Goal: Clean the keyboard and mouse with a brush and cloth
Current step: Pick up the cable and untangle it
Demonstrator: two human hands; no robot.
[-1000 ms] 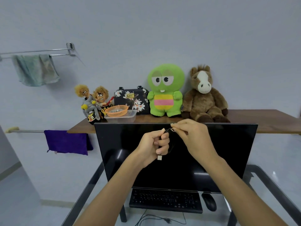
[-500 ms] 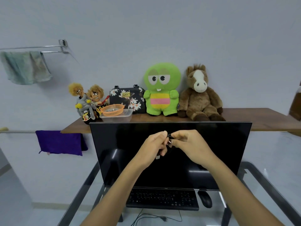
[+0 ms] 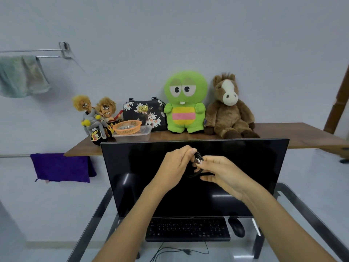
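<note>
At frame centre, left hand and right hand meet, both pinching a coiled black cable before the dark monitor. Keyboard and mouse lie at lower centre, untouched.

Bright even light, soft shadows, monitor glare streaks, wide-angle edge bending

— What have you done with that cable in the last second?

— You've gathered it into a small dark coil between your hands; a second ago its plug end hung straight down below your left hand.

— And your right hand?

— You've dropped it lower and opened its fingers somewhat, where before it pinched from above.
</note>
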